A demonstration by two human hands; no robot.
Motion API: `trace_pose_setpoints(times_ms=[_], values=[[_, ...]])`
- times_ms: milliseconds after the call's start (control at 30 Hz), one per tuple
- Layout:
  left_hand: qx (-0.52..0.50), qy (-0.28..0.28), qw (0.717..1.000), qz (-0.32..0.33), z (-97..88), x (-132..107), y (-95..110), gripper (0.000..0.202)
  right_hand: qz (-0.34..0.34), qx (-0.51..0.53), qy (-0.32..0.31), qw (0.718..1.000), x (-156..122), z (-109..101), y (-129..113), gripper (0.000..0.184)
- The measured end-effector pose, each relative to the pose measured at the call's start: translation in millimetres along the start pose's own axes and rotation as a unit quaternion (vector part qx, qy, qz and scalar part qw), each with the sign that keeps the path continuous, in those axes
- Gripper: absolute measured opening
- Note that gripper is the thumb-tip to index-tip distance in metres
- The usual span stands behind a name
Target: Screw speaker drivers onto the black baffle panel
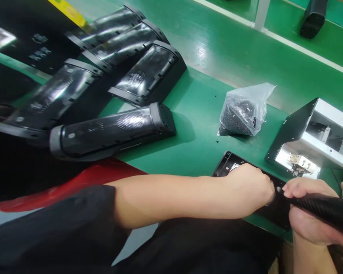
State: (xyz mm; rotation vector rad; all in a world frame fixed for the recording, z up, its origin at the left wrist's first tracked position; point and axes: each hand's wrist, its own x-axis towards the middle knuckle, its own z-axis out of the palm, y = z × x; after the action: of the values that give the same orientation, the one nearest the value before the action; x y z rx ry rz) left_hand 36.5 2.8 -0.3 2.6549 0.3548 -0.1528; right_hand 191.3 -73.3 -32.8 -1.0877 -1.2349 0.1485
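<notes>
My left hand (pixel 251 186) is closed in a fist over a flat black panel (pixel 221 163). Whatever lies within its curled fingers is hidden from this side. My right hand (pixel 311 220) wraps around a black electric screwdriver (pixel 326 207), whose tip end points at my left hand above the panel. Part of a white piece on the panel shows beside my left wrist. Just beyond the panel stands a clear plastic bag (pixel 240 110) full of small dark screws. A couple of loose dark bits lie on the green table near the bag.
Several long black speaker-like housings (pixel 134 125) lie at the left on the green tabletop (pixel 194 152). A black and silver metal box (pixel 311 140) with an open front stands at the right. Another black housing (pixel 313 19) is at the far right. A red surface (pixel 82 182) shows below the housings.
</notes>
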Motion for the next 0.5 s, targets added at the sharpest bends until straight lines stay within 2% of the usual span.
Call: trace_pose_setpoints(times_ms=[67, 333, 500], values=[[-0.005, -0.001, 1.0, -0.009, 1.0, 1.0, 0.1, 0.012, -0.017, -0.012, -0.021, 1.0, 1.3, 0.8, 4.2, 0.081], [-0.008, 0.009, 1.0, -0.016, 8.2, 3.4, -1.6, 0.011, -0.033, -0.023, -0.013, 0.999, 2.0, 6.6, 2.1, 0.076], [0.003, -0.001, 1.0, -0.01, 5.9, 0.9, -2.1, 0.016, -0.009, -0.016, -0.024, 1.0, 1.8, 4.3, 0.3, 0.076]])
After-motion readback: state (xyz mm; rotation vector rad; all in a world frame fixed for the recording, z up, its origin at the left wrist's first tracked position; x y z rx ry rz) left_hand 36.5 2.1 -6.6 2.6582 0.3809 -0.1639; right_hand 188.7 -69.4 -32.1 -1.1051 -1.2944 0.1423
